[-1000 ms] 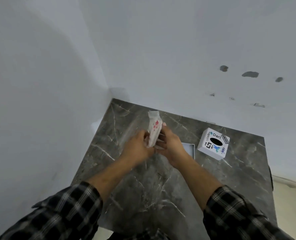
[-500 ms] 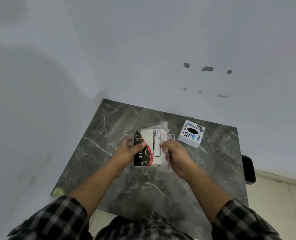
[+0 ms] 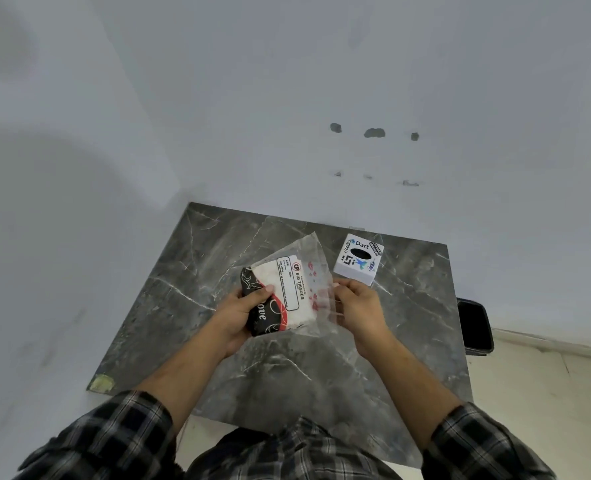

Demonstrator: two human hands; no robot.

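Observation:
A pack of tissues in a clear plastic wrapper, printed black, red and white with a "BIG TISSUES" label, is held above the dark marble table. My left hand grips the pack's black end, thumb on top. My right hand pinches the loose clear end of the wrapper, which sticks out to the right and up. A white cube-shaped box with a black oval hole and stickers stands on the table just beyond my right hand.
The table sits in a corner between two pale walls. A black object lies off the table's right edge on the light floor. A yellowish scrap marks the table's near-left corner.
The pack was upright and edge-on between both hands; it now lies flat with its label up. My right hand has slid out to the wrapper's loose end.

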